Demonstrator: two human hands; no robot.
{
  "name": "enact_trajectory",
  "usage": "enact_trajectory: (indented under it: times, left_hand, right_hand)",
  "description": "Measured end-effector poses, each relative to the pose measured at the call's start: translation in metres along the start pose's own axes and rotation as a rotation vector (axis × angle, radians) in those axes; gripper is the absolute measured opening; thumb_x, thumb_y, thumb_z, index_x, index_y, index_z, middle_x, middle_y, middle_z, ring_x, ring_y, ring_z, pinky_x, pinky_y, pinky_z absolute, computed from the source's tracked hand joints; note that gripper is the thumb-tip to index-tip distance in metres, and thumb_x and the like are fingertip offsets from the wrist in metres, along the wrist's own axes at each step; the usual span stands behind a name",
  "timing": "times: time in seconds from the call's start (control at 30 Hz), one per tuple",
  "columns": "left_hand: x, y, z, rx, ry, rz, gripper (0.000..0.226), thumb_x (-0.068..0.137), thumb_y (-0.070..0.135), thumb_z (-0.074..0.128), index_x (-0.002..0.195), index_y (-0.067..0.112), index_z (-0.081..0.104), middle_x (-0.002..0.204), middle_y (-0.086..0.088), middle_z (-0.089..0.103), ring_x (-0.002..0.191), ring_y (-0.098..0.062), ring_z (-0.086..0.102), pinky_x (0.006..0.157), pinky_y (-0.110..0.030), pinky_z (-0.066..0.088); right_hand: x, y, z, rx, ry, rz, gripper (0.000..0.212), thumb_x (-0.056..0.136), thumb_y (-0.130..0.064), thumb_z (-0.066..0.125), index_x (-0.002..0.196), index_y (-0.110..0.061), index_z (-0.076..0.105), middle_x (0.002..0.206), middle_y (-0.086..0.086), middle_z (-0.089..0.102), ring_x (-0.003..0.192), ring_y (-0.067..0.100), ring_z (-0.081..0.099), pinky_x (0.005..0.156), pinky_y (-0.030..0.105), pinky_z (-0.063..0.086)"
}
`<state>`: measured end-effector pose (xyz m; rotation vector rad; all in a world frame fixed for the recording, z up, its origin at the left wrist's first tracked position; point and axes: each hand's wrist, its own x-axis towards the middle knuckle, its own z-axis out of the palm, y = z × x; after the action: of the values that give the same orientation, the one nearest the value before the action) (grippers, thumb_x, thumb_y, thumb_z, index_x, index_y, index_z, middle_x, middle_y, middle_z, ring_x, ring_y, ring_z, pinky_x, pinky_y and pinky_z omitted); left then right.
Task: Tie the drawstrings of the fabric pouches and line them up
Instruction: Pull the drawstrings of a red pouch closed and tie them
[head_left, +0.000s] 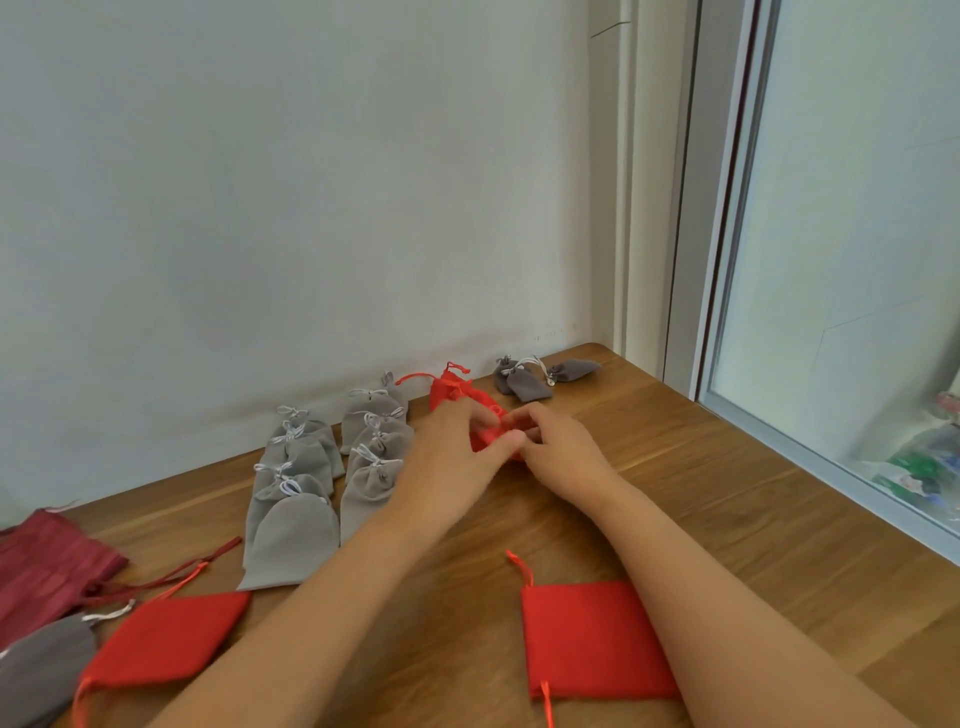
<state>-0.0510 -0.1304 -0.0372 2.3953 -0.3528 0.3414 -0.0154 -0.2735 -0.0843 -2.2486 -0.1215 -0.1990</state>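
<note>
Red pouch is over the wooden table near the wall, just beside a tied red pouch. Left hand and right hand both pinch it with curled fingers. Tied grey pouches lie in rows to its left.

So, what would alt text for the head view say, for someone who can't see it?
A person's left hand and right hand pinch a red pouch on a wooden table. Tied grey pouches lie in two rows to their left; flat red pouches lie nearer.
</note>
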Motion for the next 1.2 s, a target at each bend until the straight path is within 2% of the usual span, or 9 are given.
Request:
enact_trajectory:
  times: [0.1, 0.2, 0.33, 0.53, 0.7, 0.77, 0.9, 1.07, 1.2]
  left_hand:
    - [-0.029, 0.019, -0.012, 0.027, -0.427, -0.066, 0.042, 0.07, 0.063, 0.07, 0.083, 0.023, 0.067, 0.076, 0.013, 0.064, 0.069, 0.001, 0.057, 0.06, -0.017, 0.041]
    - [-0.049, 0.022, -0.015, 0.118, -0.642, -0.038, 0.047, 0.064, 0.064, 0.076, 0.085, 0.022, 0.069, 0.072, 0.012, 0.064, 0.06, 0.005, 0.054, 0.058, -0.016, 0.043]
    - [-0.059, 0.019, -0.013, 0.15, -0.676, 0.022, 0.041, 0.065, 0.05, 0.083, 0.09, 0.025, 0.065, 0.083, 0.011, 0.061, 0.068, 0.001, 0.054, 0.057, -0.015, 0.04]
    - [-0.046, 0.011, -0.018, -0.002, -0.758, 0.044, 0.017, 0.078, 0.027, 0.078, 0.073, 0.022, 0.062, 0.066, 0.012, 0.056, 0.058, 0.001, 0.047, 0.061, -0.018, 0.039]
    - [-0.012, -0.008, -0.049, -0.252, -0.743, -0.069, 0.023, 0.085, 0.009, 0.07, 0.07, 0.018, 0.054, 0.053, 0.011, 0.049, 0.051, -0.002, 0.041, 0.054, -0.015, 0.033]
    - [0.003, -0.018, -0.058, -0.367, -0.639, -0.105, 0.025, 0.085, -0.004, 0.064, 0.072, 0.014, 0.053, 0.054, 0.007, 0.049, 0.047, -0.001, 0.043, 0.053, -0.015, 0.034]
    - [0.026, -0.046, -0.05, -0.532, -0.469, -0.196, 0.026, 0.085, -0.016, 0.054, 0.084, 0.009, 0.055, 0.069, -0.006, 0.054, 0.059, -0.01, 0.053, 0.052, -0.014, 0.045]
    - [0.026, -0.072, -0.028, -0.59, -0.315, -0.169, 0.028, 0.084, -0.013, 0.057, 0.084, 0.014, 0.061, 0.062, 0.001, 0.055, 0.06, -0.012, 0.049, 0.058, -0.019, 0.042]
    - [0.019, -0.075, -0.017, -0.63, -0.272, -0.139, 0.029, 0.083, -0.013, 0.056, 0.083, 0.016, 0.063, 0.065, 0.003, 0.058, 0.062, -0.01, 0.05, 0.062, -0.021, 0.042]
  right_hand:
    - [-0.002, 0.0, 0.001, -0.06, 0.012, -0.059, 0.037, 0.076, -0.026, 0.075, 0.111, -0.027, 0.062, 0.114, -0.002, 0.053, 0.111, 0.018, 0.051, 0.099, 0.043, 0.04]
    - [-0.004, -0.001, 0.001, -0.078, 0.038, -0.162, 0.033, 0.071, -0.021, 0.081, 0.099, -0.033, 0.069, 0.111, -0.008, 0.05, 0.113, 0.017, 0.045, 0.101, 0.042, 0.035]
    - [-0.005, -0.001, 0.003, -0.172, -0.005, -0.205, 0.023, 0.083, -0.025, 0.072, 0.103, -0.037, 0.073, 0.122, -0.013, 0.06, 0.118, 0.017, 0.044, 0.102, 0.041, 0.033]
    - [-0.008, -0.003, 0.003, -0.34, -0.088, -0.158, 0.044, 0.088, -0.051, 0.06, 0.13, -0.041, 0.056, 0.151, -0.008, 0.037, 0.135, 0.02, 0.028, 0.105, 0.039, 0.024]
    - [0.0, 0.003, 0.006, -0.248, -0.083, -0.161, 0.04, 0.088, -0.045, 0.063, 0.128, -0.037, 0.059, 0.143, -0.003, 0.049, 0.132, 0.023, 0.038, 0.109, 0.04, 0.027]
    - [0.001, 0.003, 0.007, -0.194, -0.076, -0.196, 0.031, 0.093, -0.04, 0.055, 0.123, -0.035, 0.063, 0.138, -0.007, 0.055, 0.127, 0.023, 0.045, 0.105, 0.043, 0.032]
    - [-0.003, -0.002, 0.008, -0.164, -0.095, -0.261, 0.046, 0.087, -0.03, 0.035, 0.122, -0.036, 0.064, 0.14, -0.022, 0.049, 0.114, 0.017, 0.045, 0.101, 0.038, 0.033]
    - [0.002, -0.003, 0.007, -0.093, -0.115, -0.369, 0.047, 0.096, 0.001, 0.044, 0.137, -0.021, 0.052, 0.139, -0.023, 0.033, 0.121, -0.024, 0.018, 0.109, 0.006, 0.005]
    - [0.002, -0.003, 0.007, -0.075, -0.174, -0.345, 0.038, 0.098, -0.006, 0.046, 0.131, -0.019, 0.058, 0.135, -0.021, 0.042, 0.12, -0.023, 0.026, 0.11, 0.006, 0.007]
